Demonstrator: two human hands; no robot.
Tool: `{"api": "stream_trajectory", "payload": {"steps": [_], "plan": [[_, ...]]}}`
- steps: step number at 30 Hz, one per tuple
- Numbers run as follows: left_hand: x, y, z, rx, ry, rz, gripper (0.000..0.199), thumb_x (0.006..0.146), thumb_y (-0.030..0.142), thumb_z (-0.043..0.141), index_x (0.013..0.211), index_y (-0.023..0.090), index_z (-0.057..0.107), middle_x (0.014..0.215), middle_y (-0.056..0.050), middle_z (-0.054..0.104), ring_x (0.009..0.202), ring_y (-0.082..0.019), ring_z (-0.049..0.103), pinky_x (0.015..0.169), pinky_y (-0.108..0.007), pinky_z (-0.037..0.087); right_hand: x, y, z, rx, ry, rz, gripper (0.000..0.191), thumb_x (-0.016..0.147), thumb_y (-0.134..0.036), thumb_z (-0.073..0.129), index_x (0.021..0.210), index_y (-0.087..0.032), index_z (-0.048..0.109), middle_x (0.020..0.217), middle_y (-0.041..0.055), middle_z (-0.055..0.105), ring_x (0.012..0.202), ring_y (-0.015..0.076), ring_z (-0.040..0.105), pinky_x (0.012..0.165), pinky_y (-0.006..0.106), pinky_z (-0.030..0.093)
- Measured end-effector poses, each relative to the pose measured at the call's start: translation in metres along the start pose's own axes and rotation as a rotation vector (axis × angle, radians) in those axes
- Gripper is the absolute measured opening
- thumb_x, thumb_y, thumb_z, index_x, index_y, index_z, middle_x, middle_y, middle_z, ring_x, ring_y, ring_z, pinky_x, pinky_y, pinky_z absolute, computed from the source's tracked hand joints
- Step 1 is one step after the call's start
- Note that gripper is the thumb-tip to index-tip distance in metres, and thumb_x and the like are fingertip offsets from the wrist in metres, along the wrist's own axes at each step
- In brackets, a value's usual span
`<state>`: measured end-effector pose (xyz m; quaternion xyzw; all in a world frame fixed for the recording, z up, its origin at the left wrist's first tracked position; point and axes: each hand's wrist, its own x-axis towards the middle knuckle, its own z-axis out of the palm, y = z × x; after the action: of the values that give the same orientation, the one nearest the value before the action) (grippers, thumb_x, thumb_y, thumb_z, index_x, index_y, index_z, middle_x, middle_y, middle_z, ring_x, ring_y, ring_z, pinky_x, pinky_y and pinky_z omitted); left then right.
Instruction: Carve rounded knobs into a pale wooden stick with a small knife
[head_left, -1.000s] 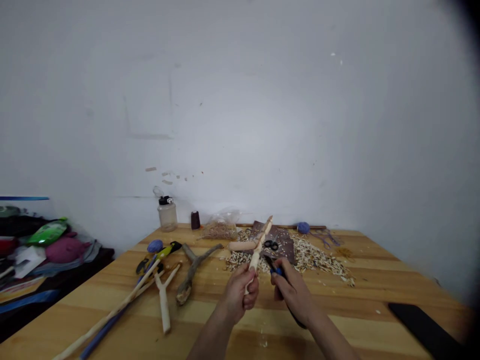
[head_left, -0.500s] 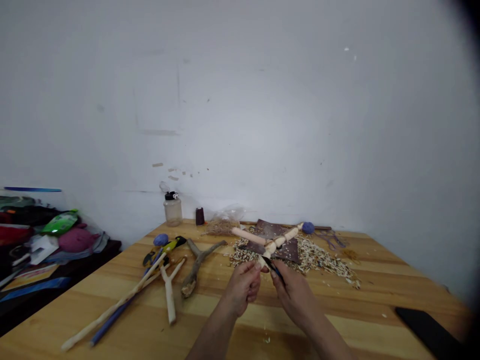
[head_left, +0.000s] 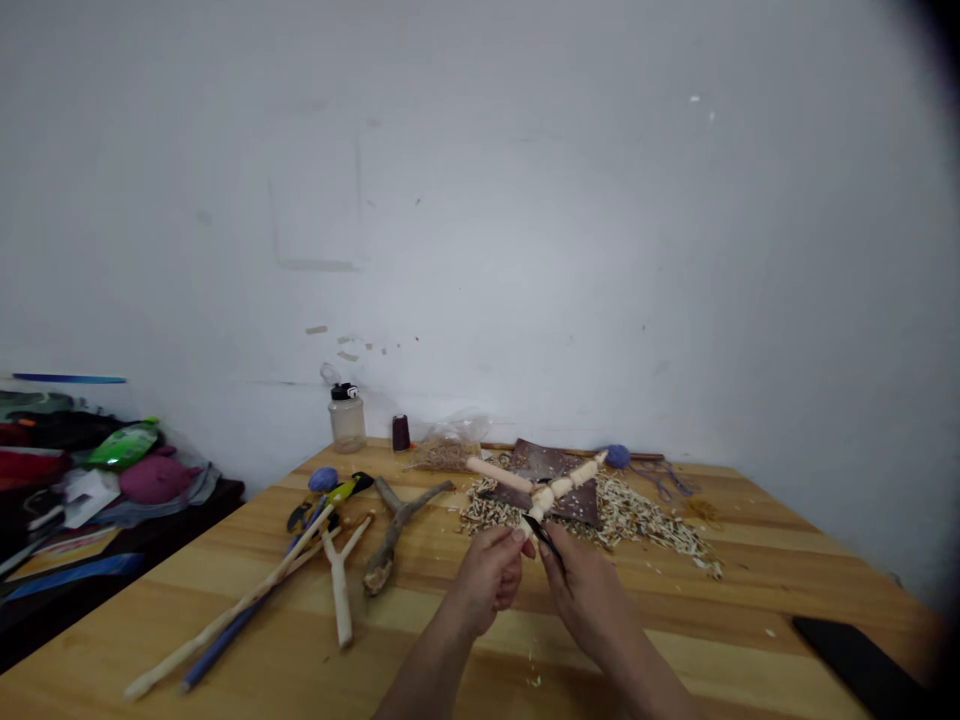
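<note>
A pale, peeled forked stick [head_left: 564, 484] with notches along its right branch is held above the table. My left hand [head_left: 489, 575] is closed round its lower end. In my right hand [head_left: 589, 590] is a dark-handled knife [head_left: 541, 535], its blade against the stick just above my left fingers. Beneath and behind the stick lie a dark brown sheet [head_left: 541, 460] and a wide heap of wood shavings [head_left: 645, 518].
On the wooden table [head_left: 720, 640] at left are a peeled forked stick [head_left: 340, 590], a bark-covered fork [head_left: 394, 530], long sticks [head_left: 225, 630] and pruners [head_left: 349, 488]. A jar [head_left: 346, 420], thread spool [head_left: 400, 433] and plastic bag [head_left: 450, 445] stand behind; a black object [head_left: 855, 660] lies right.
The knife and my right hand have shifted slightly and tilted against the stick. The held stick has turned a little, while my left hand keeps its grip.
</note>
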<state>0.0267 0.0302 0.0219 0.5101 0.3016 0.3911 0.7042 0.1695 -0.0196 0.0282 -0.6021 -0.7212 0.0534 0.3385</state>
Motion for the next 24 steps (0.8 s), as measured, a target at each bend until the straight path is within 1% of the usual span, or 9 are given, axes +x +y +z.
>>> {"api": "stream_trajectory", "payload": {"steps": [3, 5, 9, 12, 15, 18, 21, 22, 24], "plan": [[-0.001, 0.002, 0.000, 0.213, 0.029, 0.097, 0.035, 0.073, 0.053, 0.054, 0.069, 0.018, 0.050, 0.040, 0.010, 0.028, 0.036, -0.005, 0.019, 0.039, -0.019, 0.013, 0.000, -0.001, 0.001, -0.037, -0.005, 0.033, 0.032, 0.092, -0.036, 0.025, 0.102, -0.024, 0.053, 0.076, 0.0037, 0.067, 0.067, 0.0177, 0.062, 0.057, 0.023, 0.035], [-0.002, 0.006, -0.001, 0.395, 0.037, 0.196, 0.032, 0.077, 0.048, 0.052, 0.066, 0.018, 0.052, 0.044, 0.007, 0.034, 0.041, -0.008, 0.028, 0.043, -0.020, 0.019, 0.001, -0.001, 0.001, -0.037, -0.010, 0.036, 0.032, 0.092, -0.036, 0.026, 0.104, -0.024, 0.053, 0.078, 0.0036, 0.068, 0.067, 0.0174, 0.062, 0.056, 0.023, 0.034], [-0.006, 0.009, -0.002, 0.710, 0.081, 0.400, 0.022, 0.081, 0.036, 0.050, 0.070, 0.019, 0.059, 0.063, -0.001, 0.053, 0.060, -0.015, 0.043, 0.057, -0.024, 0.028, 0.002, -0.001, 0.001, -0.073, -0.026, 0.056, 0.030, 0.092, -0.034, 0.027, 0.105, -0.024, 0.052, 0.078, 0.0037, 0.068, 0.067, 0.0176, 0.063, 0.055, 0.022, 0.033], [-0.007, 0.006, -0.001, 0.838, 0.160, 0.448, 0.016, 0.081, 0.033, 0.050, 0.079, 0.021, 0.061, 0.072, -0.006, 0.058, 0.068, -0.020, 0.048, 0.064, -0.027, 0.030, 0.003, -0.001, 0.002, -0.089, -0.027, 0.069, 0.029, 0.092, -0.033, 0.029, 0.104, -0.023, 0.053, 0.078, 0.0039, 0.068, 0.066, 0.0171, 0.062, 0.055, 0.022, 0.033], [-0.008, 0.000, 0.004, 0.908, 0.258, 0.437, 0.014, 0.080, 0.033, 0.052, 0.080, 0.021, 0.060, 0.068, -0.006, 0.054, 0.068, -0.022, 0.048, 0.067, -0.029, 0.030, 0.004, 0.000, 0.003, -0.050, -0.010, 0.058, 0.028, 0.091, -0.031, 0.030, 0.102, -0.022, 0.054, 0.076, 0.0039, 0.067, 0.069, 0.0170, 0.062, 0.058, 0.023, 0.035], [-0.006, -0.006, 0.008, 0.880, 0.329, 0.446, 0.014, 0.079, 0.034, 0.054, 0.079, 0.021, 0.059, 0.063, -0.004, 0.049, 0.065, -0.021, 0.047, 0.066, -0.029, 0.030, 0.006, 0.003, 0.003, 0.010, 0.007, 0.036, 0.027, 0.091, -0.030, 0.031, 0.101, -0.022, 0.054, 0.077, 0.0044, 0.066, 0.069, 0.0170, 0.061, 0.060, 0.023, 0.037], [-0.001, -0.008, 0.009, 0.677, 0.284, 0.449, 0.019, 0.077, 0.038, 0.055, 0.075, 0.019, 0.058, 0.063, -0.003, 0.049, 0.062, -0.017, 0.045, 0.060, -0.025, 0.031, 0.007, 0.006, 0.001, 0.122, 0.021, -0.010, 0.029, 0.091, -0.034, 0.030, 0.096, -0.022, 0.056, 0.074, 0.0027, 0.065, 0.066, 0.0155, 0.059, 0.059, 0.023, 0.038], [0.001, -0.008, 0.009, 0.570, 0.245, 0.400, 0.024, 0.077, 0.042, 0.054, 0.073, 0.019, 0.057, 0.059, -0.001, 0.047, 0.056, -0.014, 0.043, 0.055, -0.024, 0.029, 0.007, 0.007, -0.001, 0.159, 0.033, -0.027, 0.030, 0.091, -0.036, 0.029, 0.093, -0.022, 0.056, 0.071, 0.0018, 0.064, 0.064, 0.0149, 0.059, 0.058, 0.022, 0.039], [0.003, -0.007, 0.007, 0.319, 0.175, 0.224, 0.032, 0.076, 0.050, 0.053, 0.072, 0.018, 0.054, 0.048, 0.005, 0.036, 0.042, -0.009, 0.030, 0.044, -0.021, 0.022, 0.006, 0.010, -0.003, 0.176, 0.088, -0.050, 0.034, 0.092, -0.039, 0.026, 0.091, -0.022, 0.056, 0.065, -0.0002, 0.061, 0.060, 0.0139, 0.058, 0.056, 0.022, 0.040]]}}
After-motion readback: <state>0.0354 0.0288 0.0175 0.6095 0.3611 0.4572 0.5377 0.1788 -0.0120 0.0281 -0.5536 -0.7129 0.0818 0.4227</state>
